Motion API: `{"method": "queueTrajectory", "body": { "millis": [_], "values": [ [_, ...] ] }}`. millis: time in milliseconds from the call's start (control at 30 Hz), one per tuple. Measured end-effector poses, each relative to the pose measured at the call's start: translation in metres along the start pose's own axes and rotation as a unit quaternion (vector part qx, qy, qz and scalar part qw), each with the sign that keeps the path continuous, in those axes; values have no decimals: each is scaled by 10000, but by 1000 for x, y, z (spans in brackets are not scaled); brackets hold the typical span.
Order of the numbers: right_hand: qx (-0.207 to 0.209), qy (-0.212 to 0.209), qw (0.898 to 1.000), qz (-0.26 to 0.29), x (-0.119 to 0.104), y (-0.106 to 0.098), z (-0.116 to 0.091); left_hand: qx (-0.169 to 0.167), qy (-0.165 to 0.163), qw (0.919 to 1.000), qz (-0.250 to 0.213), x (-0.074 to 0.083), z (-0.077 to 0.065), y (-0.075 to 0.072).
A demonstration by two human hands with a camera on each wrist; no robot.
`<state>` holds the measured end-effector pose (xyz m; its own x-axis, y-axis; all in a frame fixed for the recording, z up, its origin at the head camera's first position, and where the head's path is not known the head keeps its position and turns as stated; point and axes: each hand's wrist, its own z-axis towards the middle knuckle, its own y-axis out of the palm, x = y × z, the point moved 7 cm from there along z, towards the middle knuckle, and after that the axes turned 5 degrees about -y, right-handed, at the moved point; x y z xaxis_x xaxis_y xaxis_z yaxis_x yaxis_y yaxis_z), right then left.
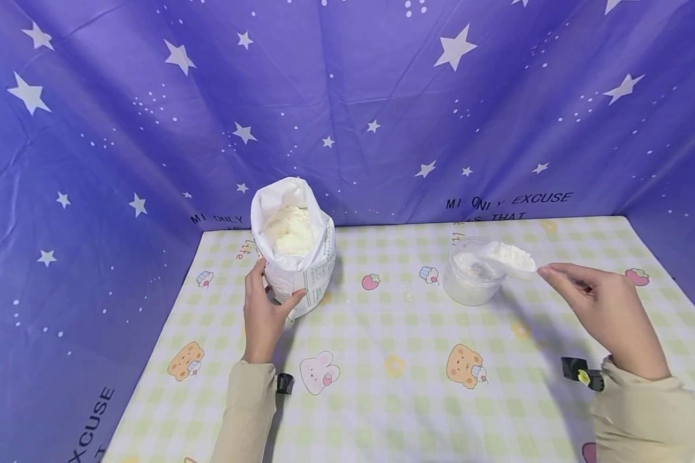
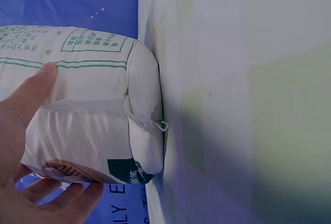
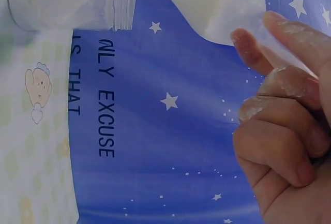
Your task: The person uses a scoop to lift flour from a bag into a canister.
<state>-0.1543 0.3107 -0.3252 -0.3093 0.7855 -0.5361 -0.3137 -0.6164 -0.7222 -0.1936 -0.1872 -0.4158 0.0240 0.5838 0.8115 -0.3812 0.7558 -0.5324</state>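
A white cloth bag point(image 1: 315, 283) with green print stands upright on the left, its top open and pale flour point(image 1: 292, 231) inside. My left hand point(image 1: 264, 318) grips its near side low down, the thumb point(image 2: 39, 87) on one face and the fingers on another. On the right, my right hand point(image 1: 608, 305) pinches the end of a white scoop point(image 3: 212, 6) between thumb and fingertips. The scoop carries a heap of white flour point(image 1: 512, 257) beside and slightly over the rim of a clear plastic jar point(image 1: 473, 289). White powder lies in the jar and dusts my right fingers point(image 3: 282, 81).
A green-and-white checked tablecloth point(image 1: 382, 411) with cartoon prints covers the table. A blue curtain point(image 1: 347, 116) with stars rises along the back and sides. Black wrist straps point(image 1: 285, 384) sit at both sleeves.
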Motion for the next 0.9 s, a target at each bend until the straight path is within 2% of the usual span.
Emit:
{"method": "queueTrajectory", "body": {
  "millis": [400,900],
  "values": [
    [-406,-325,9981,-318,-1,3,4,-57,-31,10000,-14,-1,-1,0],
    [-973,-192,9926,-696,2,4,12,-36,-7,10000,9,-1,-2,0]
  ]
}}
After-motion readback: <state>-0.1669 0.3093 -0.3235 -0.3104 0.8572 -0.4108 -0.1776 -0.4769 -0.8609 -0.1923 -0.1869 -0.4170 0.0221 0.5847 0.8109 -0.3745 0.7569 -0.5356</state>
